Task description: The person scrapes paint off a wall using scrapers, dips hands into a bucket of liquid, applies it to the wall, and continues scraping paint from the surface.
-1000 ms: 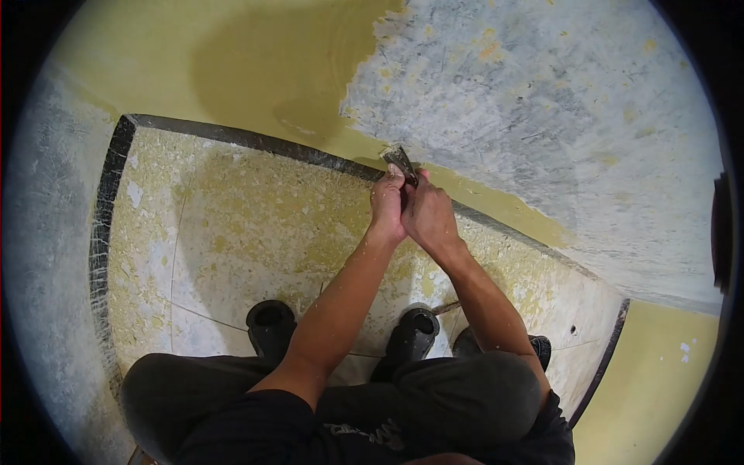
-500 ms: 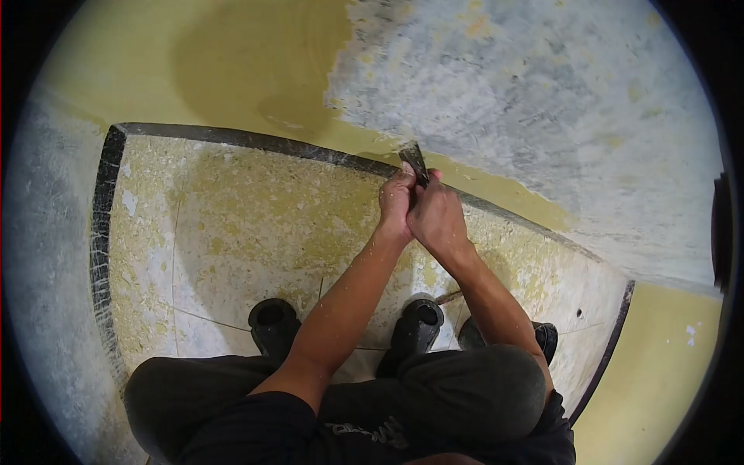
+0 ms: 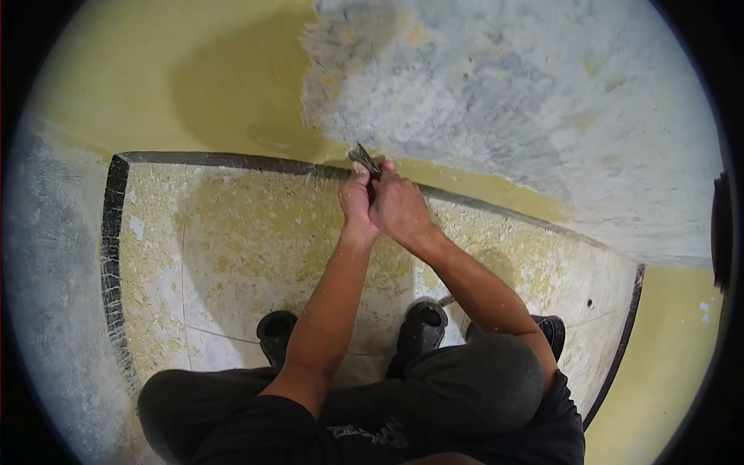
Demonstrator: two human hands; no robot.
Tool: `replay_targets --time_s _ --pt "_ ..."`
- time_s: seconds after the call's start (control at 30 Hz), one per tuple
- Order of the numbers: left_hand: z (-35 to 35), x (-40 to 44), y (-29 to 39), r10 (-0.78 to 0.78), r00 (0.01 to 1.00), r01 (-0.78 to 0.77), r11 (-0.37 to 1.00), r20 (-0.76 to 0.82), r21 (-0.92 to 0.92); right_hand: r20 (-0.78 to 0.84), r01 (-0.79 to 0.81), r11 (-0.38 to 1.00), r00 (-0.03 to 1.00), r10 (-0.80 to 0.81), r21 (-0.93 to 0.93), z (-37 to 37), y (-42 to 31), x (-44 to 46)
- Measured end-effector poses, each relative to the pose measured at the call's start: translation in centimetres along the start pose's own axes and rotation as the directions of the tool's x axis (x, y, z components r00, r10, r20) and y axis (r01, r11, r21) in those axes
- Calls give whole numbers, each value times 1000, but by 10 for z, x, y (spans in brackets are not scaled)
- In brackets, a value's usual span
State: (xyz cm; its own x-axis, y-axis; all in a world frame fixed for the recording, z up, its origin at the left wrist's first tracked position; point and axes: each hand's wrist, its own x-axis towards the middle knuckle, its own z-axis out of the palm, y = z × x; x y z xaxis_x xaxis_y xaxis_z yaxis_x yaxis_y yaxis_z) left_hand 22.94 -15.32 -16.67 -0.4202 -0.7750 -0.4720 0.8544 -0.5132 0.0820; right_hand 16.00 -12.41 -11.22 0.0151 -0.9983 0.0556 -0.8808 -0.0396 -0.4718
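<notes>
Since the frame half a second earlier, both hands and the scraper (image 3: 362,157) have shifted left along the foot of the wall, and the view has tilted so the black border (image 3: 201,160) sits lower at upper left. The left hand (image 3: 356,203) is closed on the scraper, thumb laid up toward the blade; the right hand (image 3: 403,208) is curled round it from the other side, its fingers mostly hidden. The blade stands just above the border, slightly left of the frame's centre; whether its edge touches the wall cannot be told.

As far as the picture shows, the work looks well advanced on the right: the scraped grey wall (image 3: 496,101) fills the upper right, with a few yellow specks. Yellow paint (image 3: 124,85) still covers the upper left, and a thin strip remains along the wall's base, running right from the blade.

Pale flakes (image 3: 256,240) litter the floor (image 3: 217,349), thickest at centre left. A mottled grey side wall (image 3: 54,232) rises at far left, a yellow wall section (image 3: 666,349) at lower right. Dark shoes (image 3: 425,329) show below centre, and shadow darkens the yellow paint.
</notes>
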Motion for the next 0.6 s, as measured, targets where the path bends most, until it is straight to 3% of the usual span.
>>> replay_targets --time_s 0.07,0.1,0.13,0.2,0.33,0.43,0.5,0.6 --pt "-7 4 -10 68 998 -69 993 16 92 26 -52 998 998 52 -24 -6 2 0" --pt "-18 9 -16 -16 995 6 996 97 93 67 -120 992 990 122 -36 -8 5 -6" --pt "-12 5 -25 -4 996 -3 997 93 80 80 -109 993 991 112 -40 -13 7 -13" --pt "2 0 -47 -5 1000 8 991 -21 133 26 -86 996 996 87 -20 -27 14 -25" --pt "-4 3 -59 -2 999 -8 985 55 170 -29 -154 987 988 152 -48 -22 35 -30" --pt "-7 8 -46 39 996 -52 987 85 151 -34 -137 991 990 136 -13 -17 26 -17" --pt "-9 6 -16 -24 995 23 1000 92 14 49 -109 994 993 110 -25 -13 4 -3" --pt "-12 6 4 1 999 -2 1000 37 16 104 -89 994 990 95 -57 0 -5 7"
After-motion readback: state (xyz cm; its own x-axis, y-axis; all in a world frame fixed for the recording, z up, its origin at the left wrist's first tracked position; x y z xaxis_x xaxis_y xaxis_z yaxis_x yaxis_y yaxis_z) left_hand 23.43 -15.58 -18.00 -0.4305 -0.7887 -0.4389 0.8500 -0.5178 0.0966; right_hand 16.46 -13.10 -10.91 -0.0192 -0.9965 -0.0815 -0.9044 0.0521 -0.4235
